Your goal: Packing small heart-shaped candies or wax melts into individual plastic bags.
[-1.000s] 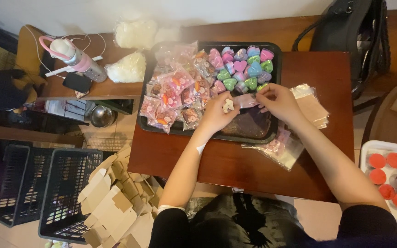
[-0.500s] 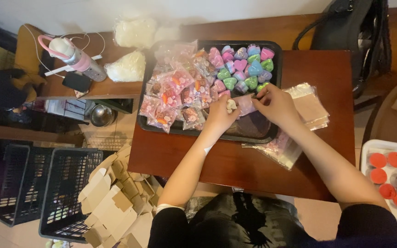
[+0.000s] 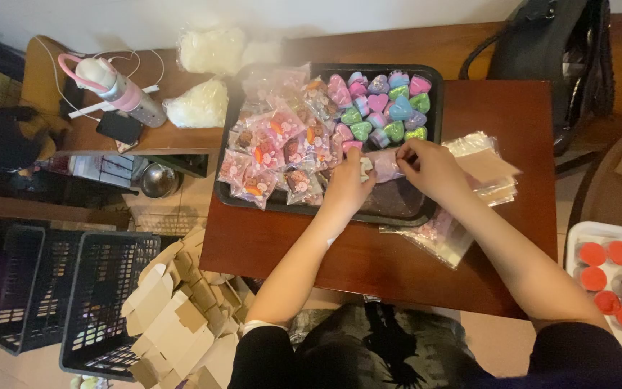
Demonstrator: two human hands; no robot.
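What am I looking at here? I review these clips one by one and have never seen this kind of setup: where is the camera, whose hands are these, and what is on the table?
There is no machine. The single view comes from a camera worn on a person's head, looking straight down at their own bare hands.

The left hand and right hand meet over a black tray on a dark wooden table. Together they pinch a small clear bag between the fingers; what is inside is too small to tell.

In the tray lie coloured heart-shaped pieces and a pile of filled patterned packets. Right of the tray is a stack of empty clear bags. On the floor to the left stand black baskets and folded cardboard boxes.
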